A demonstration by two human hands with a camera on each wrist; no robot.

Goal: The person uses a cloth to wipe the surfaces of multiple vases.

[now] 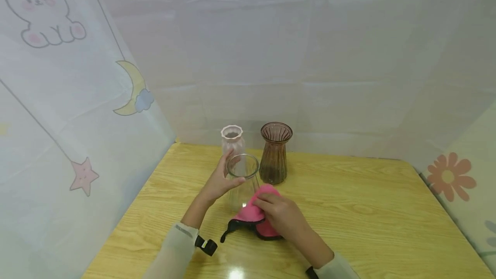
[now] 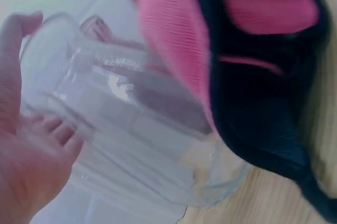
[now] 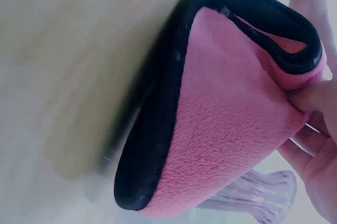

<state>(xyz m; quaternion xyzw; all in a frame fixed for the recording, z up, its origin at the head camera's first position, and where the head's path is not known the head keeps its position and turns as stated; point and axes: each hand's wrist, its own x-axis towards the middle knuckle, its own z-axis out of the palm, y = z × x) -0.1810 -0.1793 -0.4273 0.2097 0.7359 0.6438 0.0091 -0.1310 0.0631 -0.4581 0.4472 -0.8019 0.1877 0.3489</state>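
A clear glass vase stands upright near the middle of the table. My left hand grips it at the rim, thumb on the near side and fingers round the far left. In the left wrist view the clear vase looks empty. My right hand pinches a pink cloth with black edging, held against the vase's right front side. The right wrist view shows the thumb and fingers gathering the cloth, whose fuzzy face is plain; the fold hides part of the fingers.
Behind the clear vase stands a pale pink vase with a scalloped rim. To its right is a brown ribbed glass vase. All stand on a yellow wood-grain table, with a white patterned curtain close behind.
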